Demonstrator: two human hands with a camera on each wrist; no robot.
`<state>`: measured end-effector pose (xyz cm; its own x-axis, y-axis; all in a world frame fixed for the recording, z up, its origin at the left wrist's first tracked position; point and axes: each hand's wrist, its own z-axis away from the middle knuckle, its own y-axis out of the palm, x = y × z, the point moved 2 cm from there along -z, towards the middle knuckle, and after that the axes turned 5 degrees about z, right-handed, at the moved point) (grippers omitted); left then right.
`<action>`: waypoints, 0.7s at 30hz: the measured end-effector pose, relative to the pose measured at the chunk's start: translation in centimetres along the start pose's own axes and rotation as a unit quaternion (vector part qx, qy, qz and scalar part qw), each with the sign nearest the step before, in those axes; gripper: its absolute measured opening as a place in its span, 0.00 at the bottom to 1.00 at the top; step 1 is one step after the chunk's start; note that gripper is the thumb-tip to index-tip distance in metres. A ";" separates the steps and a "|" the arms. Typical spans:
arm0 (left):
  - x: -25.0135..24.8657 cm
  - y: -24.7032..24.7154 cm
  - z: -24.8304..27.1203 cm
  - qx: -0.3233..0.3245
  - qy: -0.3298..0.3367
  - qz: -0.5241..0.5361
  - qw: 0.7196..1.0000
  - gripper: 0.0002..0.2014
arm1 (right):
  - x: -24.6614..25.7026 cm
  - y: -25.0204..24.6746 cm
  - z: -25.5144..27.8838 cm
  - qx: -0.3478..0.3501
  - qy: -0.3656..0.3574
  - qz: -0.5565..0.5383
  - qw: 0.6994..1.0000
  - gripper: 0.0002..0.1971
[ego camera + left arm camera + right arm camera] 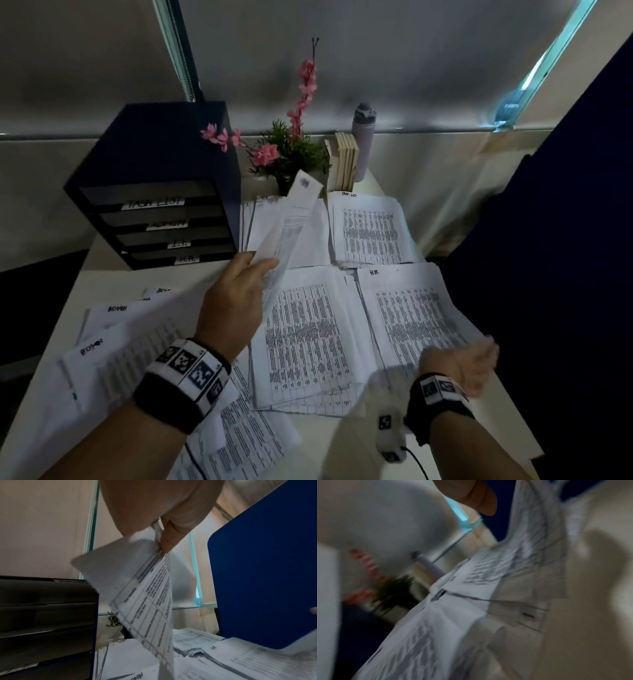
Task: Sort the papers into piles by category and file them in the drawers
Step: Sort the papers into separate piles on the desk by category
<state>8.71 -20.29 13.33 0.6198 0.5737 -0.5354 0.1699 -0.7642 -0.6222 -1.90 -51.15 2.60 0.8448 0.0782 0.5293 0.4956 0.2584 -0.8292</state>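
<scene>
— What does the head view show?

— The left hand point(236, 298) pinches one printed sheet point(291, 222) between thumb and fingers and holds it up in the air, just right of the black drawer unit point(161, 192). The unit has four drawers with the labels TASK LIST, ADMIN, I.T. and H.R. Piles of papers lie on the white desk point(109, 277): the pile marked H.R. point(411, 315) is well right of the drawer unit and nearer to the person, and the sheets marked ADMIN point(116, 329) are in front of the unit. The right hand point(469, 363) is over the H.R. pile, but it is blurred; I cannot tell if it holds something.

— And behind the papers?

— A plant with pink flowers point(291, 144), some books point(346, 161) and a grey bottle point(363, 137) stand right of the drawer unit, at the back.

— The left wrist view?

— The thumb and fingers point(171, 534) grip the top edge of the sheet point(137, 588), which hangs down right of the drawer unit point(46, 622). A blue panel point(265, 568) stands far right.

— The right wrist view?

— Very blurred. One fingertip point(486, 500) shows at the top, with printed paper point(530, 554) beside it. If they touch, I cannot say.
</scene>
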 end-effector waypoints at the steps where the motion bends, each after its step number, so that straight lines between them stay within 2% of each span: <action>1: -0.6 -0.1 -0.2 0.000 0.002 0.028 1.000 0.18 | 1.3 0.2 0.5 0.002 -0.052 0.027 0.998 0.44; 3: -0.9 -0.2 -0.1 0.003 -0.007 0.080 0.997 0.19 | 3.6 0.9 2.1 0.042 -0.161 0.077 0.983 0.38; 6: -0.6 -0.5 0.3 -0.014 -0.069 0.149 0.986 0.20 | 6.3 2.0 5.1 0.071 -0.257 0.134 0.954 0.32; 8: -0.2 -0.6 0.8 -0.022 -0.123 0.173 0.977 0.22 | 7.8 2.6 6.9 0.063 -0.295 0.114 0.947 0.31; 10: 0.5 -0.5 1.4 -0.015 -0.172 0.178 0.969 0.23 | 8.9 3.5 8.1 0.082 -0.348 0.029 0.934 0.25; 11: 0.9 -0.4 1.8 -0.011 -0.199 0.182 0.963 0.23 | 9.3 3.9 8.6 0.145 -0.355 -0.058 0.922 0.23; 13: 1.9 -0.3 2.8 -0.009 -0.250 0.191 0.949 0.22 | 9.7 4.8 9.7 0.343 -0.275 -0.224 0.870 0.22; 14: 2.5 -0.3 3.2 -0.007 -0.277 0.190 0.942 0.22 | 9.8 5.4 10.0 0.413 -0.221 -0.265 0.843 0.22; 15: 3.2 -0.1 3.7 -0.001 -0.298 0.186 0.936 0.22 | 9.9 5.8 10.1 0.446 -0.188 -0.278 0.830 0.22; 17: 4.9 0.4 4.9 0.028 -0.339 0.192 0.921 0.25 | 10.1 6.3 10.1 0.430 -0.200 -0.245 0.846 0.26; 19: 6.9 0.6 6.3 0.035 -0.388 0.196 0.900 0.30 | 10.1 6.8 9.7 0.380 -0.238 -0.181 0.875 0.30; 21: 8.8 0.3 8.0 0.045 -0.456 0.148 0.876 0.32 | 9.7 7.3 8.8 0.332 -0.266 -0.109 0.898 0.31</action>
<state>8.02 -13.12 3.87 -0.2504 0.3821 -0.8896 0.0185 -0.9168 -0.3990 8.12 -39.99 3.28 0.4386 0.3596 0.8236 0.2587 0.8271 -0.4989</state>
